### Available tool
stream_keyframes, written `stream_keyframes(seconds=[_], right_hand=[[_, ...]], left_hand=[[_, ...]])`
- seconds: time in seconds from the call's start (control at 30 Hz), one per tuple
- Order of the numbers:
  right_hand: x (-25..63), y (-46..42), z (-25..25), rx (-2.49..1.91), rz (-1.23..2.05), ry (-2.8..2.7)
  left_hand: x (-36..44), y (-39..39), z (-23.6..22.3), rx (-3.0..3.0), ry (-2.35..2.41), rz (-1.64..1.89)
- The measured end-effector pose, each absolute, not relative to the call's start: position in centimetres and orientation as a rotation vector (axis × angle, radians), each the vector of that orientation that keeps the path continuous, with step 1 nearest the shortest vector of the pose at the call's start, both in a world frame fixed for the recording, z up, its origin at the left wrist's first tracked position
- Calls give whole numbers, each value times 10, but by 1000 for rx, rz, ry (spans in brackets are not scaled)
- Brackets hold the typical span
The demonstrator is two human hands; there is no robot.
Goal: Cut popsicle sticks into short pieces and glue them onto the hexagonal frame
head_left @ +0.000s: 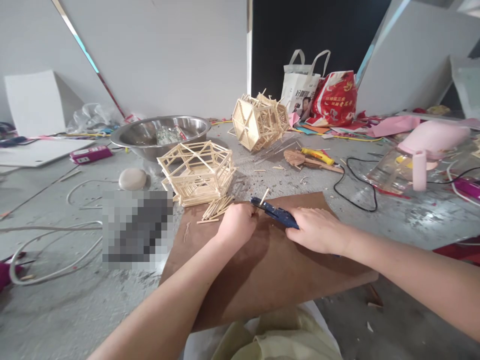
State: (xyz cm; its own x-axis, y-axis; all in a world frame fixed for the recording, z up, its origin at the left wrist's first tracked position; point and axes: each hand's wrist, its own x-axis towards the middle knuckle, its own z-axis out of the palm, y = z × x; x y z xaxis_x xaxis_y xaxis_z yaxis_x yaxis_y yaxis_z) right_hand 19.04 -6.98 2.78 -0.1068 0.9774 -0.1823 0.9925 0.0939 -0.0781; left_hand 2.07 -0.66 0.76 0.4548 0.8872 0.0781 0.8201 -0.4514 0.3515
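Observation:
My left hand [237,223] is closed, with its fingertips pinched on a thin wooden stick [265,195] that slants up past the tool's tip. My right hand [318,230] is wrapped round a long blue hand tool [279,214] with a dark tip; its exact kind is unclear. The tip crosses the stick close to my left fingers. Beside my left hand lies a small pile of cut wooden sticks [217,207]. Just behind them stands an open hexagonal frame of glued sticks [198,172]. A brown board [277,280] lies under both hands.
Farther back are a second stick structure [258,122], a steel basin [127,141] and a yellow-handled tool [317,155]. A black cable [356,200] curls at right near a clear pitcher [390,172]. At left are a white mouse [132,179], cables and a blurred-out dark object [138,230].

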Motion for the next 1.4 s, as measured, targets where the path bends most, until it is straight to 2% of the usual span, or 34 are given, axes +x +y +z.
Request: stream_keyframes(seconds=[0.27,0.47,0.77,1.13,1.4], right_hand=[[192,-69,25,2003,-327,2262],[201,-60,27,1941,-535,2212],[195,-45,33,1972,-888,1941],[184,-48,33,2194,-774,1784],[189,-47,26,2181,-863,1825]], left_hand=[[22,-7,5,2575,1515,199],[25,-10,9,2613,1582,63],[24,-9,4,2668,1590,59],[22,-9,2,2680,1566,123],[22,-11,2,2669,1566,149]])
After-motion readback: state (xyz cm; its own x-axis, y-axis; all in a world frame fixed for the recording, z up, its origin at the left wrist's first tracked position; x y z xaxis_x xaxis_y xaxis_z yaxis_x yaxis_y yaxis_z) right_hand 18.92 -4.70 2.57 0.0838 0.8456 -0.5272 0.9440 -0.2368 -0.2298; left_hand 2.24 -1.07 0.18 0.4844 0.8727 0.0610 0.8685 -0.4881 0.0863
